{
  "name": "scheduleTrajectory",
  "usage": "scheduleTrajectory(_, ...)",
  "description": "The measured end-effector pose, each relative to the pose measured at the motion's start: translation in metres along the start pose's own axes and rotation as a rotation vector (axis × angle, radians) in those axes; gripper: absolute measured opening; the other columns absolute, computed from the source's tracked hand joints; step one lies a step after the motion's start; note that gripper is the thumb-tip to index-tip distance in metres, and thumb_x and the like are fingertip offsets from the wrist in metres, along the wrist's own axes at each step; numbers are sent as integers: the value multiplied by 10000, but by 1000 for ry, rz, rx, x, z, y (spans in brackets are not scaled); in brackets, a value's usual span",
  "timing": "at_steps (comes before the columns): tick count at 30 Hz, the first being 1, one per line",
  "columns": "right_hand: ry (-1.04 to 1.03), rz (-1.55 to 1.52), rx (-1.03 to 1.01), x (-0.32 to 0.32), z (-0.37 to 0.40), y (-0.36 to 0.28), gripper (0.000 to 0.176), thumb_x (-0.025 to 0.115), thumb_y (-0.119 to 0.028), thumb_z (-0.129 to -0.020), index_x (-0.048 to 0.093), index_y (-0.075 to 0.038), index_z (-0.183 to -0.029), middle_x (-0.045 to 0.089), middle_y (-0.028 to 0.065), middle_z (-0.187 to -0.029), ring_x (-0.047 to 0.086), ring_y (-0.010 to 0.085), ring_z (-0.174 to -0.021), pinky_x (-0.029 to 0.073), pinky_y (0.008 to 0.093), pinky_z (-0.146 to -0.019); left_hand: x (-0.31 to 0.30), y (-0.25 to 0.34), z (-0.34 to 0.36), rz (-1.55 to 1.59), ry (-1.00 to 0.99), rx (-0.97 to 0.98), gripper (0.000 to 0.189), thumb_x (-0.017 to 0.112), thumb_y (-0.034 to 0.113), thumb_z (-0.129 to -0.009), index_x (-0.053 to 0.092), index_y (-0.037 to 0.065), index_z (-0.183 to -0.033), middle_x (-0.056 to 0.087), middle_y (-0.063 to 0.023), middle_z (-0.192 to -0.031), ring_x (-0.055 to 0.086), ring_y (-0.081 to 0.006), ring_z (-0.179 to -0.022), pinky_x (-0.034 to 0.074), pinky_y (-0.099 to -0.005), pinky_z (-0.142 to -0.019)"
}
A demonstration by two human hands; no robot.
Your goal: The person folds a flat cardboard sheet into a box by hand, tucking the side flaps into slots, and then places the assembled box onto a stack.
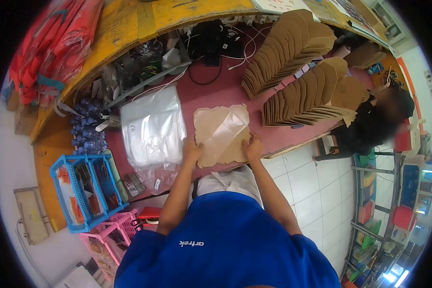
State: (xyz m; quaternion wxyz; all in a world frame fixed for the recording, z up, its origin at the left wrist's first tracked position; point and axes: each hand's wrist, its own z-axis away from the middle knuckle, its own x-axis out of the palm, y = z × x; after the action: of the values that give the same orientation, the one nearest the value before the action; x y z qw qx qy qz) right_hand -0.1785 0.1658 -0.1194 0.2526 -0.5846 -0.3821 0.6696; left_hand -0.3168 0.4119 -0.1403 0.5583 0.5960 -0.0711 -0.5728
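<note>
A brown sheet (207, 127) with wavy, scalloped edges lies flat on the pinkish-red tabletop in front of me. A pale, glossy band runs diagonally across its face. My left hand (192, 150) grips the sheet's lower left edge, its thumb over the top. On the opposite side, my right hand (252, 147) holds the right edge in the same manner, fingers partly hidden. Just left of my left hand is a stack of clear plastic bags (151, 125). Beyond my right hand stand two fanned rows of brown cut pieces (300, 96).
A blue basket (77, 192) and a pink basket (108, 235) stand at the left. Cables (247, 53) and a tray of packets (149, 79) sit under the yellow shelf (177, 17). Another person (377, 120) sits at the table's right end.
</note>
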Motion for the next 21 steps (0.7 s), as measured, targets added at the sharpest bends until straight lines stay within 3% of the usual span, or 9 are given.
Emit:
scheduleTrajectory(3,28,68,-11,3,0,-6,457,760,-74,-779,639,11,-1211,645,217,-1164,681,334,-967,551,415,-837,3,7,17,-35,-50,-40,532,713,202,-827,585,-7,-1299,693,-267,-1159,649,-429,-1127,517,-484,-958)
scheduleTrajectory(7,27,184,-88,-6,1,-20,506,774,-96,-761,637,10,-1237,624,238,-1151,625,407,-1034,516,453,-919,4,10,23,-89,51,-27,528,702,178,-840,577,-32,-1308,684,-264,-1126,649,-444,-1082,520,-488,-950)
scheduleTrajectory(14,-21,262,-114,-5,0,-19,517,793,-115,-746,649,22,-1223,618,241,-1125,607,414,-1054,496,458,-945,-9,42,37,-229,244,146,419,694,98,-838,632,-72,-1216,650,-299,-1086,650,-464,-989,532,-499,-899)
scheduleTrajectory(17,-30,211,-147,-6,-3,-19,520,796,-119,-745,650,29,-1221,624,241,-1107,611,417,-1042,496,454,-951,-12,54,36,-276,182,-6,360,692,70,-828,662,-79,-1155,653,-289,-1055,652,-457,-974,537,-492,-875)
scheduleTrajectory(21,35,133,-182,1,-2,-11,436,770,-58,-762,644,25,-1172,640,199,-1060,637,355,-979,526,415,-864,-20,65,39,-264,251,55,342,698,76,-827,667,-76,-1132,654,-283,-1034,655,-453,-969,539,-497,-861)
